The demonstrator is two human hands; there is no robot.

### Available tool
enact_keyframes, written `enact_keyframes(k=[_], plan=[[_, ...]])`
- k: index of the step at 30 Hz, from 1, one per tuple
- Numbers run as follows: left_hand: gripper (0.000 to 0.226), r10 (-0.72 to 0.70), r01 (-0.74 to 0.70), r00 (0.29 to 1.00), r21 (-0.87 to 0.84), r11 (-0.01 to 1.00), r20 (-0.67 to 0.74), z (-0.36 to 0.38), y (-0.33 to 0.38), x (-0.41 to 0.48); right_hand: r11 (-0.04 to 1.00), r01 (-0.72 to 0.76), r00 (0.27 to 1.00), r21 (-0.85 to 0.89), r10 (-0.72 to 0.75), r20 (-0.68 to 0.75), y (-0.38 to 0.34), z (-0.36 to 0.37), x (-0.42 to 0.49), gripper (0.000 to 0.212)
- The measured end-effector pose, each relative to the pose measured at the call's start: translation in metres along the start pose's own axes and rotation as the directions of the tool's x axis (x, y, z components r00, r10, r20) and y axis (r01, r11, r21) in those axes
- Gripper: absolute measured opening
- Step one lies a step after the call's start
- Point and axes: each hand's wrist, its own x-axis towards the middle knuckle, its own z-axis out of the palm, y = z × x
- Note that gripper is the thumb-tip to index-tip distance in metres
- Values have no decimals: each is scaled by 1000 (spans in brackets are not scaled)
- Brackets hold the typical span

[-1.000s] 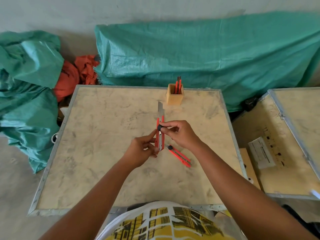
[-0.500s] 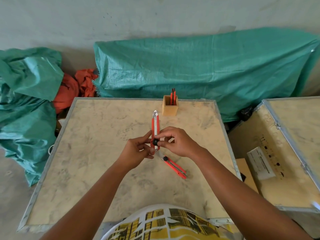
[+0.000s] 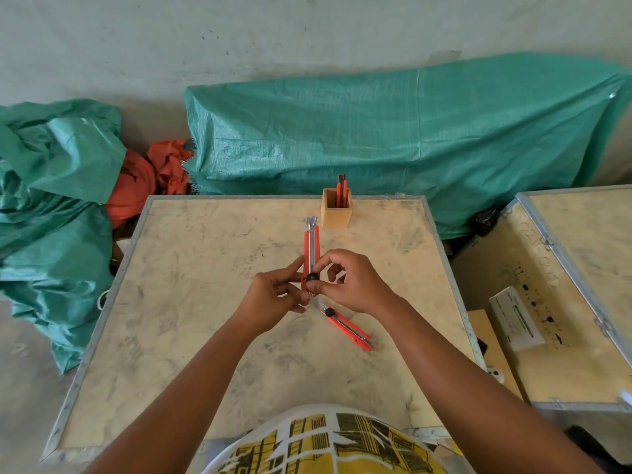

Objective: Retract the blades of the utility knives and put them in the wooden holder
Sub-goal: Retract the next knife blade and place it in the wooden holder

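Observation:
Both hands hold one red utility knife (image 3: pixel 311 246) above the middle of the table, its tip pointing away from me. My left hand (image 3: pixel 273 295) pinches its lower end. My right hand (image 3: pixel 349 283) has thumb and finger on the black slider knob low on the body. Only a short bit of blade shows at the tip. A second red utility knife (image 3: pixel 347 327) lies on the table just below my right hand. The wooden holder (image 3: pixel 336 209) stands at the table's far edge with red knives upright in it.
The table (image 3: pixel 191 302) is a plywood board with a metal rim. Green tarp-covered bundles (image 3: pixel 393 138) lie behind it and to the left. A second wooden crate (image 3: pixel 564 302) with a white box stands to the right.
The slider knob has moved down the knife body under my right fingers, and the long exposed blade has drawn back into the handle. The view has tilted slightly.

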Motion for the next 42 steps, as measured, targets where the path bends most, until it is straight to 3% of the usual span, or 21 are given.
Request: enact_keyframes(k=[5,12,15,18,27,33,38,42], plan=[[66,4,-4,1000,-11,1000,1,1,2,2,997,5,1000,71,-6,18,2,-4,-1,29],[66,22,-23,1000,12,1000,22,6,12,13,998,22,991,55,-15,-135,5,-5,1,25],[67,34,-35,999,41,999,31,8,16,20,985,25,990,172,0,-144,7,-16,4,21],[67,46,-51,997,91,995,56,9,18,30,985,45,988,167,-19,-151,12,-27,13,26],[67,53,-77,992,226,971,111,21,33,94,966,-62,984,250,102,-149,31,-64,63,36],[69,107,-131,987,214,968,121,18,41,162,936,-85,976,341,147,-163,46,-90,120,36],[58,150,-155,988,264,952,37,18,40,223,964,-28,952,264,106,-287,76,-97,178,35],[72,51,-49,999,421,906,5,14,18,276,987,1,912,160,65,-405,104,-84,218,32]])
